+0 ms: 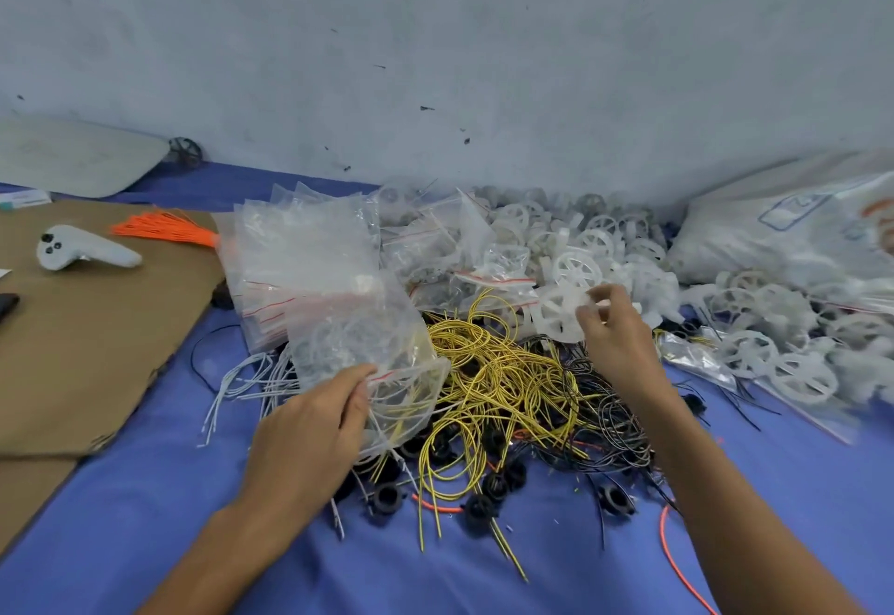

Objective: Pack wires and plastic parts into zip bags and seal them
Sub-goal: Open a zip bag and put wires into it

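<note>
two bare hands work over a blue cloth-covered table. the left hand pinches the lower edge of a clear plastic zip bag between thumb and curled fingers, close to its red seal line. the bag lies tilted over the heap, and thin white and yellow strands show through it. the right hand is further back, its thumb and bent fingers closed on the rim of a white spoked plastic wheel, at the front edge of a big pile of white plastic wheels along the wall. between the hands lies a tangle of yellow wires, with black wires just to its right and white wires poking out at the left. small black plastic rings are scattered in front of the wires. a stack of empty clear zip bags lies behind the held bag. to the left, a bundle of orange wires and a white handheld controller lie on a brown cardboard sheet. a white woven sack sits at the far right
</note>
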A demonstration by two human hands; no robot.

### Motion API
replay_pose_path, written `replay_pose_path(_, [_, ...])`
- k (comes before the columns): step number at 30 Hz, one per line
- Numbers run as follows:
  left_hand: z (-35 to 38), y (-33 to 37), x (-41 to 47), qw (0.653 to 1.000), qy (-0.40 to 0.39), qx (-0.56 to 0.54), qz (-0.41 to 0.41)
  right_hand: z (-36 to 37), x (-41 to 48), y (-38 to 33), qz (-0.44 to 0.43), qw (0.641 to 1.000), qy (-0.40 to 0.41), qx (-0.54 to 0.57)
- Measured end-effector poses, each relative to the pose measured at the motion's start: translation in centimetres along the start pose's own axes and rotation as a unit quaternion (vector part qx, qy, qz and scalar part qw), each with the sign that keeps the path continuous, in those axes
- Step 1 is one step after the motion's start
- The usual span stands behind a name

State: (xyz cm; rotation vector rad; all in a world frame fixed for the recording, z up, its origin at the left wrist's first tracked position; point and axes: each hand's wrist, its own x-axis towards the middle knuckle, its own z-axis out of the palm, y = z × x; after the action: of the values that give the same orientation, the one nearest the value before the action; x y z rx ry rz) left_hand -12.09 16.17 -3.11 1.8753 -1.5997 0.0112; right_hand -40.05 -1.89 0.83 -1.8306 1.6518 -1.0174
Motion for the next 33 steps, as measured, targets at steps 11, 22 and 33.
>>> replay_pose_path(11, [0.3, 0.8, 0.4, 0.998, -0.046, -0.041, -0.011, 0.2, -0.9, 1.0, 0.196, 0.910, 0.040, 0.363])
replay_pose_path(22, [-0.1, 0.8, -0.4, 0.997, -0.044, -0.059, -0.012, 7.2, -1.2, -4.5, -0.171, 0.973, -0.118, -0.101])
replay_pose_path(33, [-0.8, 0.9, -0.9, 0.997, -0.051, -0.062, -0.023, 6.1, 1.9, -6.3, -0.105, 0.986, -0.078, -0.099])
